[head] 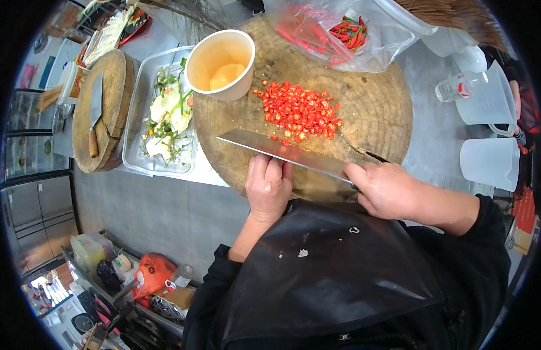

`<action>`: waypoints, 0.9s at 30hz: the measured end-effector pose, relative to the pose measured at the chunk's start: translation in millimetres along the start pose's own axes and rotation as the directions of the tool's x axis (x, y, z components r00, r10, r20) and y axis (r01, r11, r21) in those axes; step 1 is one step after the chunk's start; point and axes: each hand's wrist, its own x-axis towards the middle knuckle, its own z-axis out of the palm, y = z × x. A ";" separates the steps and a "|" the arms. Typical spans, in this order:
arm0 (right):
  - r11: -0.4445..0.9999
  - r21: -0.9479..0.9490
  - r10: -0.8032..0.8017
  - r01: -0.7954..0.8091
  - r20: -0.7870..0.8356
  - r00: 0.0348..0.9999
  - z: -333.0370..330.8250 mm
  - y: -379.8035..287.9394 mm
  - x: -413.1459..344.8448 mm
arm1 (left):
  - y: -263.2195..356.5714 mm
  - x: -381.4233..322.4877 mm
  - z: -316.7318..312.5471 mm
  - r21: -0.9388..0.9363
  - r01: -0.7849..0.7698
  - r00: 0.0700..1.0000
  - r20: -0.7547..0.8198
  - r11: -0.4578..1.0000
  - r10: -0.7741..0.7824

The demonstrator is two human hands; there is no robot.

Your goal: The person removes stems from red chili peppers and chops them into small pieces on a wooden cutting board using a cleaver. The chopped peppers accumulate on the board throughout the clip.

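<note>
My right hand is closed around the handle of a cleaver, whose broad blade slants across the near side of a round wooden chopping block. Against the blade's near edge sits my left hand, fingers bent and their tips hidden by the blade; whether they pinch the steel I cannot tell. Just beyond the blade lies a loose heap of chopped red chillies. A white paper tub stands at the block's left rim. At the far rim rests a clear plastic bag with whole red chillies inside.
A plastic tray of vegetable scraps adjoins the block on the left. Past it, another knife lies on a smaller wooden block. To the right are a water bottle and plastic measuring jugs. Someone's arm shows at the far right.
</note>
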 end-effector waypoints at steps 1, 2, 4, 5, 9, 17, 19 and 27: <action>1.000 0.015 0.010 -0.010 -0.002 1.000 0.9 2.8 0.4 | 0.5 -0.2 -0.7 0.005 0.010 1.000 0.026 1.000 -0.010; 0.999 0.035 0.024 -0.024 -0.005 1.000 2.1 4.5 0.1 | 0.9 0.1 -0.8 -0.007 0.001 1.000 0.019 1.000 -0.001; 0.992 0.110 0.057 -0.060 0.032 0.998 -1.4 14.0 5.9 | 0.9 2.5 -0.5 -0.029 -0.005 1.000 0.011 1.000 0.005; 0.987 0.154 0.036 -0.037 0.010 0.999 -3.6 19.5 10.2 | 0.7 3.7 -0.8 -0.040 -0.023 1.000 -0.007 0.999 0.022; 0.982 0.189 0.042 -0.010 -0.164 0.986 -8.5 31.3 1.0 | -0.4 5.0 -0.7 -0.065 -0.036 0.999 -0.041 0.997 0.034; 0.998 -0.052 0.016 -0.032 -0.282 0.959 6.8 15.8 -26.8 | -0.1 4.8 -0.9 -0.057 -0.035 0.999 -0.029 0.998 0.034; 0.998 -0.056 -0.011 -0.006 -0.283 0.959 5.9 11.2 -32.8 | 0.6 5.7 -1.6 -0.036 -0.031 0.999 -0.019 0.999 0.030; 0.995 -0.097 -0.014 -0.007 -0.219 0.976 -0.1 1.2 -44.7 | 3.8 5.3 -0.9 -0.024 -0.016 1.000 -0.026 1.000 0.015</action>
